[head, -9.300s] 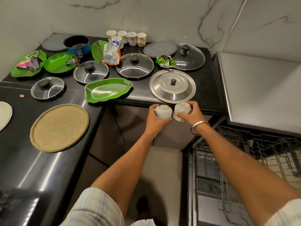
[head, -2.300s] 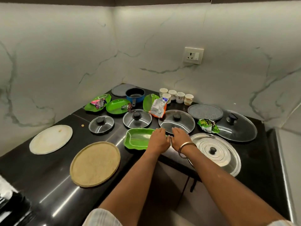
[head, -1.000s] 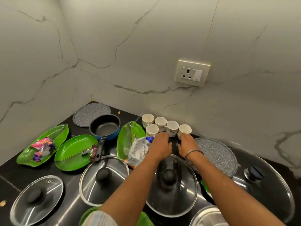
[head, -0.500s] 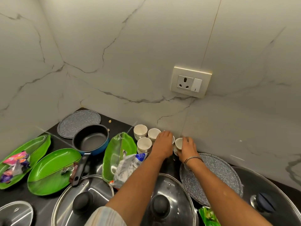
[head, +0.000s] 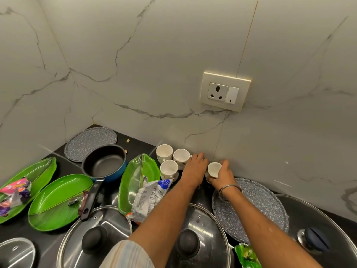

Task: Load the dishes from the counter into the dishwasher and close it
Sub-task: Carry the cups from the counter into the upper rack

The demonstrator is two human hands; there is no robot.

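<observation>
White ceramic cups stood in a cluster at the back of the black counter (head: 143,147), against the marble wall, and they were the step in hand. Furthest left of the group, three upright cups (head: 169,161) sat close together just beside a green leaf-shaped plate (head: 135,176) and a crumpled wrapper (head: 150,196). Next, the person's left hand (head: 194,167) lay over a spot beside the rightmost of those three, knuckles up; whether its fingers enclosed a cup beneath could not be told from where one stood. To its right, the right hand (head: 220,174) gripped a tilted cup (head: 214,169), mouth turned toward the viewer, fingers curled round its wall, above the edge of a speckled grey plate (head: 257,206). The two hands were near each other but apart. The dishwasher was out of sight. A sound lift would probably raise each cup straight up before drawing it back, so that neither arm swept the neighbouring cups, the wrapper, or the glass lids (head: 193,240) beneath the forearms; a firm hold on the wall seemed safer than a pinch at the rim.
</observation>
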